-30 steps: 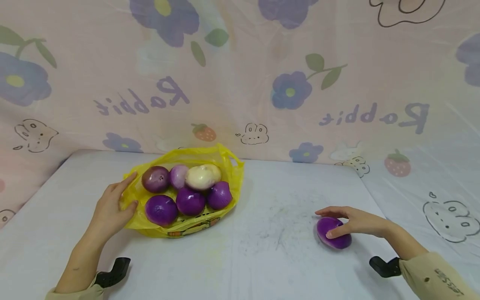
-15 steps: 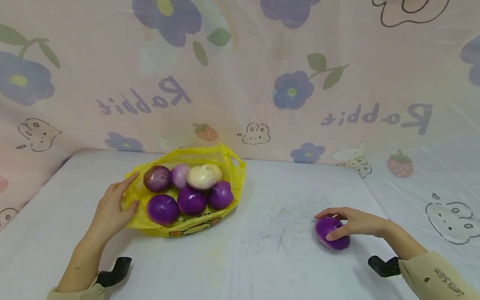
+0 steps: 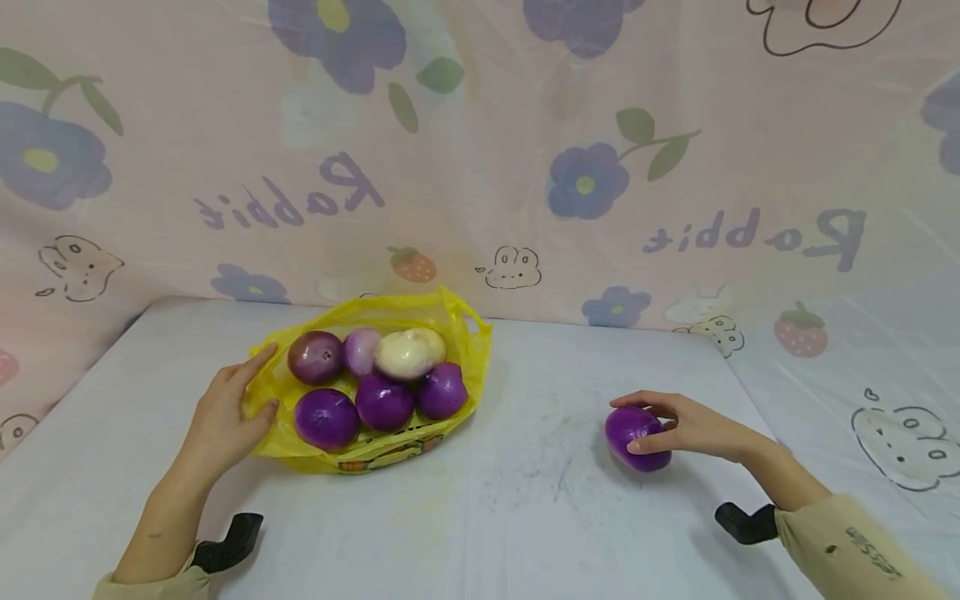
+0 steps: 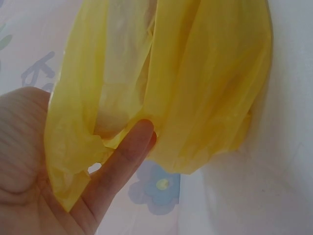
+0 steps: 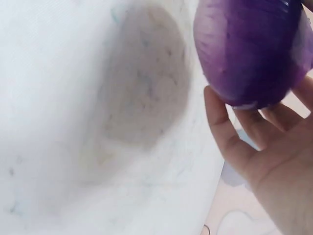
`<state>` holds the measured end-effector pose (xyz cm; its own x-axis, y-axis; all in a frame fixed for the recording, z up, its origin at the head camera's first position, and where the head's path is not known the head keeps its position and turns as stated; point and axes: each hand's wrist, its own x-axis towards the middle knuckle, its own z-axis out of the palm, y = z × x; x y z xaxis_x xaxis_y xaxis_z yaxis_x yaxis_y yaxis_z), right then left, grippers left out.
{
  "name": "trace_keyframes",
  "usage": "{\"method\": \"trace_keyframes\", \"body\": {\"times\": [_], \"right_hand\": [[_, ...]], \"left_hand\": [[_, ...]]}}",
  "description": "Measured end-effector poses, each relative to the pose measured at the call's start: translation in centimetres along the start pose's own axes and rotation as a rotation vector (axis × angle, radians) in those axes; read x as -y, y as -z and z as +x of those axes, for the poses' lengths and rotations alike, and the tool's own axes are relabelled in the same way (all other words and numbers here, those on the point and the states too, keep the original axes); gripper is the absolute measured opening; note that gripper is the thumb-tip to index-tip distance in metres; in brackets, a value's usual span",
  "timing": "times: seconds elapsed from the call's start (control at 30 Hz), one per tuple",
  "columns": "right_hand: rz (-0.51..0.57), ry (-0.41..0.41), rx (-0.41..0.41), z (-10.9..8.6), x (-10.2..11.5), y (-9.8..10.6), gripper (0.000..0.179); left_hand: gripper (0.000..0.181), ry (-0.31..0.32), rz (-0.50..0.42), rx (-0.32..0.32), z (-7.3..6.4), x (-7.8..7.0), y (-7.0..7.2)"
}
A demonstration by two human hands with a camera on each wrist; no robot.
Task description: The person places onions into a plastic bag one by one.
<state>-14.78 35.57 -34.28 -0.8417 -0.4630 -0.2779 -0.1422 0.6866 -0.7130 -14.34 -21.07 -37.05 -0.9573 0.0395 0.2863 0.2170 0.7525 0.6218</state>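
A yellow plastic bag (image 3: 465,350) lies open on the white table (image 3: 525,500), holding several purple onions (image 3: 384,402) and one pale onion (image 3: 408,352). My left hand (image 3: 225,412) grips the bag's left edge; in the left wrist view the thumb (image 4: 124,156) presses the yellow film (image 4: 205,88). At the right, my right hand (image 3: 678,427) grips a loose purple onion (image 3: 628,433) just above the table. The right wrist view shows that onion (image 5: 249,49) held in the fingers (image 5: 222,127), its shadow on the table below.
A pink curtain (image 3: 480,150) printed with flowers and rabbits hangs behind the table and wraps round its right side. Black wrist mounts (image 3: 232,542) sit near both forearms. Bare table stretches between the bag and the right hand.
My right hand has lifted the loose purple onion and carried it left, toward the bag. The left hand and the bag have stayed put.
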Motion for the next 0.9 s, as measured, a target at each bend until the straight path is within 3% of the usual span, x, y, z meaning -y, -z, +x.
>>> {"method": "trace_keyframes", "body": {"times": [0.33,0.9], "right_hand": [[-0.027,0.027,-0.099,1.4,0.9,-0.8,0.062],[0.014,0.146,-0.117,4.9,4.9,-1.6,0.055]], "left_hand": [[0.069,-0.002,-0.010,-0.008,-0.1,0.0,0.0],[0.069,-0.001,-0.003,-0.013,0.0,0.0,0.2]]}}
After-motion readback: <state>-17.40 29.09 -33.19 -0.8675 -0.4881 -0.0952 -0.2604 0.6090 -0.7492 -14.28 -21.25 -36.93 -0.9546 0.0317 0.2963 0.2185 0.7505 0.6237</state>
